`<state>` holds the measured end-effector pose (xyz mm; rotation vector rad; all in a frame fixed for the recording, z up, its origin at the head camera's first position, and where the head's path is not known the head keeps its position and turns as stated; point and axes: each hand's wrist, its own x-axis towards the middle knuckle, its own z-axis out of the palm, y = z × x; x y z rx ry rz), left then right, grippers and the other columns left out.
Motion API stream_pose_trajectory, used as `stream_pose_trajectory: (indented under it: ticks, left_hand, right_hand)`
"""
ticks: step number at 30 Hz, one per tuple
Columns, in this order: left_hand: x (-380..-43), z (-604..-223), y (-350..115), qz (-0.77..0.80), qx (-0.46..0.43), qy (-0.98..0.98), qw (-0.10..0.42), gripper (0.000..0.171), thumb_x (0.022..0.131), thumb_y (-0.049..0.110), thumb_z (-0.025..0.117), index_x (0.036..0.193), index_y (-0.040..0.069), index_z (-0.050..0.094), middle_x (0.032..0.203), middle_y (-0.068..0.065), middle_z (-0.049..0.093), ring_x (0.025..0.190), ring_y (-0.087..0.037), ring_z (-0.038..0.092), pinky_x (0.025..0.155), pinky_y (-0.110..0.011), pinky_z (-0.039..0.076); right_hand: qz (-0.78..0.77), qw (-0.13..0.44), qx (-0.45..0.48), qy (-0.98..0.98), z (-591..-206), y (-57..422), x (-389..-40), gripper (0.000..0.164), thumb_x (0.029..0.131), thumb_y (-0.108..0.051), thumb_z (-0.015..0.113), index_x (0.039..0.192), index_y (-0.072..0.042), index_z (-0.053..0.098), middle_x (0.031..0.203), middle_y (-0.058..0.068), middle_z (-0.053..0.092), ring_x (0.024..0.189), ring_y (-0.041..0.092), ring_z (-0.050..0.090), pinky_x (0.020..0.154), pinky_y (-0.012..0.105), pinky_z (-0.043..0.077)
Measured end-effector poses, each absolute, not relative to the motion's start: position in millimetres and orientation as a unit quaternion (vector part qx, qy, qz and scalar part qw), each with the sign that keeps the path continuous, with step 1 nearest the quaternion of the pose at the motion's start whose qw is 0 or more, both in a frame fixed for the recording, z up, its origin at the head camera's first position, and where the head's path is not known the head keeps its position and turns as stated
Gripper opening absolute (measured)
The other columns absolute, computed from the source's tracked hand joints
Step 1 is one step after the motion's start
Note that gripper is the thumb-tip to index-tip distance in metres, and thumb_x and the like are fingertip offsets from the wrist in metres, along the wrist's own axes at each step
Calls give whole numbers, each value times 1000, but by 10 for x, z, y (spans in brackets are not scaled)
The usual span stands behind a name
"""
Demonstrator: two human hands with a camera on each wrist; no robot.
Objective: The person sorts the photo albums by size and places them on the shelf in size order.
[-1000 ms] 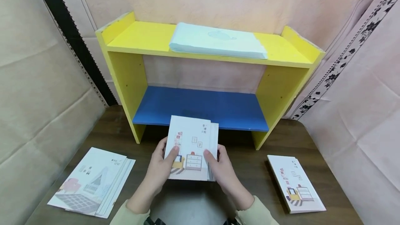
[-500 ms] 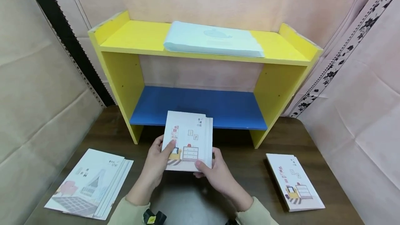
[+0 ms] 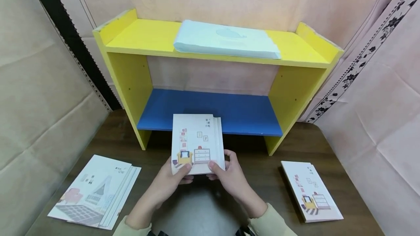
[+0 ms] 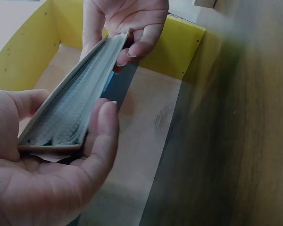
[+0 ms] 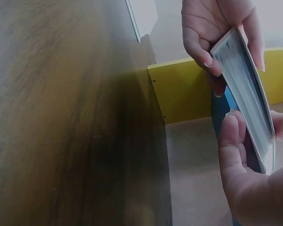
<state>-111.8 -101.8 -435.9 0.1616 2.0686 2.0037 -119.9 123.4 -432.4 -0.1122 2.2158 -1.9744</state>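
Both hands hold a white book, its cover printed with a yellow armchair and a chest of drawers, in front of the blue shelf. My left hand grips the lower left corner, thumb on the cover and fingers beneath. At the lower right, my right hand pinches it the same way. The left wrist view shows the page block between the covers, cradled by curled fingers. From the right wrist, the book appears slanted, with a hand at each end.
A yellow shelf unit with a blue lower board stands behind the hands. A pale blue packet lies on its top. White books lie at the left of the wooden table, and a similar book at the right.
The book has shifted slightly up and left, and now stands straighter. Both hands have slid down to its lower corners; the left thumb has moved from the side toward the bottom edge.
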Motion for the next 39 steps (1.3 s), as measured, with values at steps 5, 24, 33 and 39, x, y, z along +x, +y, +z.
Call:
stream_pose_trajectory:
  ticks: [5,24,33,39]
  left_hand:
    - [-1110,-4330,-1047,707,22,701,93,54,103,29,64,147,9,41,125,-18,66,95,-30,73,86,-38,63]
    - [-1466,-4188,-1260,765,-30,643,40,56,107,42,54,153,14,36,131,-14,58,99,-18,65,90,-26,59]
    - [-1694,-4168,-1417,742,-55,668,28,63,103,51,56,149,10,42,112,-8,62,88,-15,68,83,-24,61]
    - [-1802,-4157,-1471,737,-74,671,18,72,99,61,56,147,9,44,111,-10,64,80,-11,68,78,-23,61]
  right_hand:
    - [-667,98,-45,737,-4282,1198,-1244,68,101,-26,68,151,-8,25,108,18,74,85,33,76,81,38,64]
    - [-645,138,-73,748,-4010,860,-1734,48,103,-24,65,140,0,44,110,21,71,94,24,72,90,41,61]
    - [-646,109,-43,754,-3986,628,-1891,37,104,-32,64,125,-2,62,113,21,73,92,20,72,93,40,60]
    - [-672,98,1,734,-4006,461,-1930,37,103,-36,65,117,-3,68,104,13,76,85,15,71,86,33,62]
